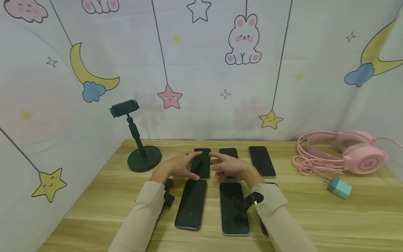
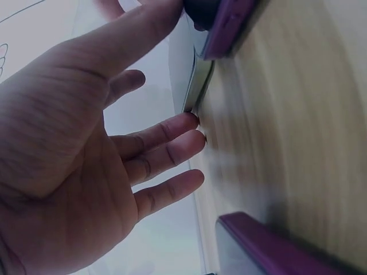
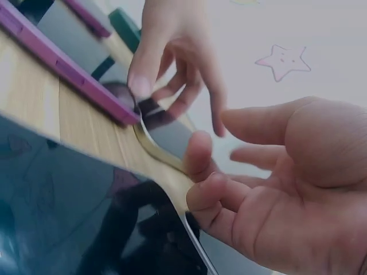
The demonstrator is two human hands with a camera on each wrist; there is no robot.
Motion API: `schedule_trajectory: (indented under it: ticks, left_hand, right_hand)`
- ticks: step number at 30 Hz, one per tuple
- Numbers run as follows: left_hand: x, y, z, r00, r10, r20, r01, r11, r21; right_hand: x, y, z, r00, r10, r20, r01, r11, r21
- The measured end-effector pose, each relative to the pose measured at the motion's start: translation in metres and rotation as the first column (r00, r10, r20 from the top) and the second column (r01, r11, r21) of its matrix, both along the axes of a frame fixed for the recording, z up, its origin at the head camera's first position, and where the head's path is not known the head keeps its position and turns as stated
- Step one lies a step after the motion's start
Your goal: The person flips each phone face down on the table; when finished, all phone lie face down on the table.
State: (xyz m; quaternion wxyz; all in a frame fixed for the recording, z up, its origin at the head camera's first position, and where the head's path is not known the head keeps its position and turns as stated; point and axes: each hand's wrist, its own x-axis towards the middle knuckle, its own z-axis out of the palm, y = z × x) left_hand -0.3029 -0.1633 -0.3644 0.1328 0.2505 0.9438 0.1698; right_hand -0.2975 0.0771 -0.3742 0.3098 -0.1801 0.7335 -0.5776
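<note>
My left hand is spread over the left side of a black-screened smartphone in the back row. Its thumb lies near the top end of a purple-edged phone in front. In the left wrist view the fingertips come down close to the table, beside a phone's edge; contact is unclear. Over the middle back phone hovers my right hand, fingers loosely bent with nothing held. A light-edged phone lies in front of it. The right forearm partly covers another phone.
A third back-row phone lies to the right. At the back left stands a dark green round-based stand. Pink headphones with a coiled cable and a teal charger plug are on the right. A patterned cloth hangs behind the table.
</note>
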Motion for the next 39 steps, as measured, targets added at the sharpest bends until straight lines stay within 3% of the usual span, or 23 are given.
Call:
schedule_trajectory:
  ticks: [3, 7, 12, 19, 25, 28, 32, 39]
  left_hand:
    - [0.000, 0.002, 0.001, 1.000, -0.004, 0.001, 0.004, 1.000, 0.003]
    - [0.001, 0.006, 0.001, 1.000, 0.000, 0.000, 0.000, 1.000, -0.005]
    - [0.003, 0.010, 0.002, 1.000, -0.002, -0.003, 0.002, 0.999, -0.032]
    - [0.001, 0.012, 0.003, 1.000, -0.020, -0.015, 0.020, 1.000, -0.020]
    - [-0.003, 0.014, 0.007, 0.999, -0.036, 0.030, 0.035, 0.999, 0.042]
    - [-0.005, 0.017, 0.012, 0.996, -0.027, 0.084, 0.021, 0.997, 0.072]
    - [-0.007, 0.022, 0.017, 0.990, 0.016, 0.138, -0.022, 0.999, 0.042]
    - [-0.009, 0.021, 0.019, 0.991, 0.045, 0.128, -0.057, 0.994, 0.096]
  right_hand:
    - [0.000, -0.002, -0.001, 0.992, -0.071, 0.103, 0.080, 0.993, -0.087]
    - [-0.001, -0.002, -0.005, 0.971, -0.148, 0.188, 0.185, 0.963, -0.197]
    - [-0.003, 0.000, -0.011, 0.958, -0.160, 0.237, 0.229, 0.926, -0.300]
    - [-0.005, 0.002, -0.014, 0.961, -0.172, 0.218, 0.237, 0.917, -0.320]
    - [-0.007, 0.003, -0.013, 0.964, -0.176, 0.201, 0.239, 0.903, -0.358]
    - [-0.008, 0.002, -0.013, 0.968, -0.157, 0.193, 0.224, 0.891, -0.395]
    - [-0.009, -0.001, -0.013, 0.975, -0.131, 0.181, 0.198, 0.879, -0.433]
    - [-0.010, -0.005, -0.011, 0.983, -0.127, 0.135, 0.175, 0.879, -0.445]
